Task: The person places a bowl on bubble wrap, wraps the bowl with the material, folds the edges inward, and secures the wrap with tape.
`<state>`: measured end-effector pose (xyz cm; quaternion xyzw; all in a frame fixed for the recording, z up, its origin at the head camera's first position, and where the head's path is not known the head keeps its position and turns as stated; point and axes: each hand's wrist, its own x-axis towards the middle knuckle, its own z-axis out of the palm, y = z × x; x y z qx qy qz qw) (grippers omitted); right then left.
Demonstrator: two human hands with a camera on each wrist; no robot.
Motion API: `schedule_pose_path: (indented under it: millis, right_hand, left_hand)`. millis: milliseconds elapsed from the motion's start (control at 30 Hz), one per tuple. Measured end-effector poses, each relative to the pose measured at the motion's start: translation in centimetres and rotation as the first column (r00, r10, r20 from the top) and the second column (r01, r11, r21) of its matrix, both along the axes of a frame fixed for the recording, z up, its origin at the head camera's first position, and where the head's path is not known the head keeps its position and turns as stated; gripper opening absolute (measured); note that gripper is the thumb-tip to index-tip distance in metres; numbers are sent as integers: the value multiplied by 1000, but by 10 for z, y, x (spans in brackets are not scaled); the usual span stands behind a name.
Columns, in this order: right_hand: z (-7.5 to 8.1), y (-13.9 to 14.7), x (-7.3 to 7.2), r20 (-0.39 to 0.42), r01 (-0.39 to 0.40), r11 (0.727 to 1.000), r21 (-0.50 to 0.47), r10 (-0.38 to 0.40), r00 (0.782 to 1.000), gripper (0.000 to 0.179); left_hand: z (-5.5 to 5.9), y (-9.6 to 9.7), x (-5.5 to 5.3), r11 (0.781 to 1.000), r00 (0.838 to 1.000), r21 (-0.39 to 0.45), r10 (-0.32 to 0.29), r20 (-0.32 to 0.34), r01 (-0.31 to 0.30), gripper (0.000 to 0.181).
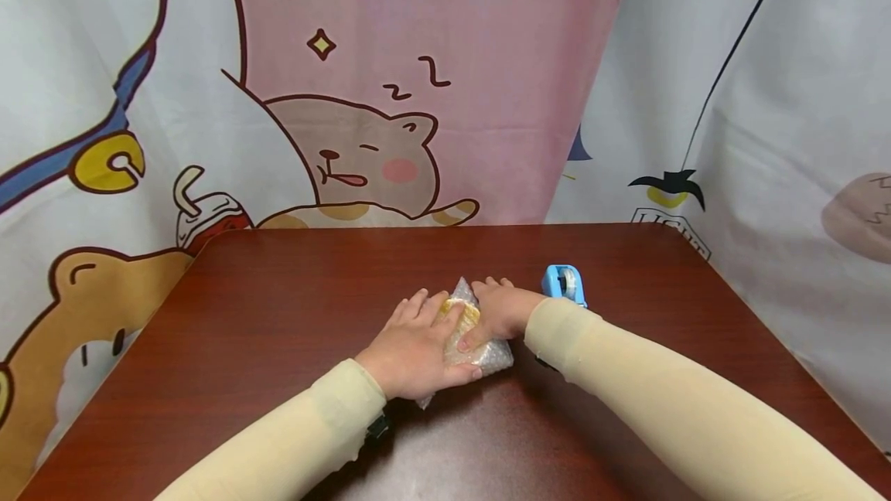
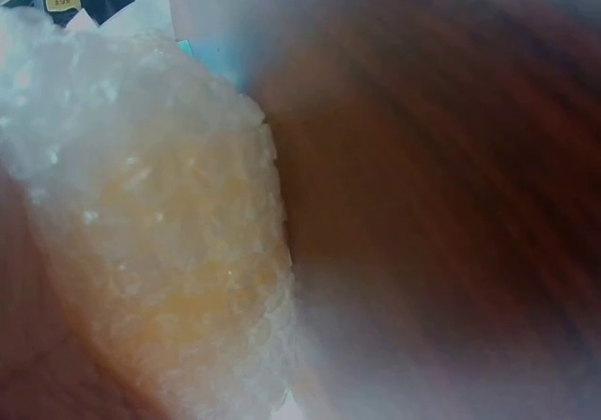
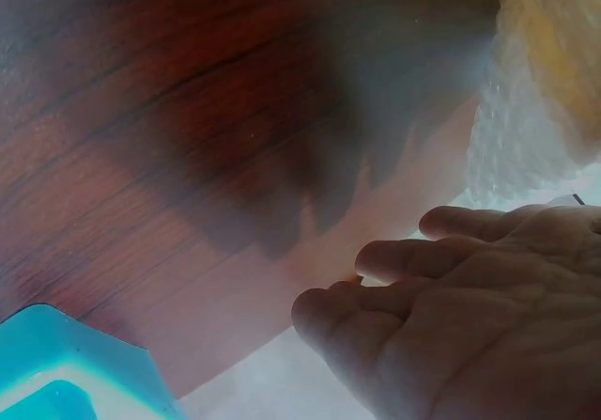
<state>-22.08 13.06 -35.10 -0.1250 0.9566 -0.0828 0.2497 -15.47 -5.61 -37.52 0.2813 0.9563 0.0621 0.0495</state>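
Note:
A bubble-wrapped bundle (image 1: 496, 358) with something yellow showing through lies on the brown table; the wrap hides what it is. Over its left side my left hand (image 1: 418, 346) rests with spread fingers, the thumb stretched along the near part. My right hand (image 1: 503, 311) is at the right side, its thumb on the wrap and its fingers reaching toward the far corner. In the right wrist view the fingers (image 3: 404, 258) are fairly straight, beside the bubble wrap (image 3: 516, 110). The left wrist view shows the wrapped bundle (image 2: 178, 213) close up, with the yellow part blurred.
A light blue tape dispenser (image 1: 554, 281) with a roll of tape stands just beyond my right wrist. The table (image 1: 292, 284) ends at a far edge, where a printed cartoon curtain (image 1: 501, 83) hangs behind and along the sides.

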Motion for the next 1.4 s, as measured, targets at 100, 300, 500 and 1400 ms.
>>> schedule_pose_path:
  millis: [100,300,500,1400]
  right_hand:
    - [0,0,0,1,-4,1000,9,4,1000,120]
    - [0,1,0,10,-10,1000,14,9,1000,121]
    - [1,2,1,-1,-19,1000,15,19,1000,121]
    - [12,28,-1,-72,-19,994,-110,12,997,114]
  left_hand:
    - [0,0,0,1000,1000,5,-3,-1,3,100]
    - [0,2,1,1000,1000,5,-7,-5,7,100]
    - [1,3,1,1000,1000,-7,-11,-13,11,100]
    - [3,0,-3,1000,1000,0,-13,15,13,102]
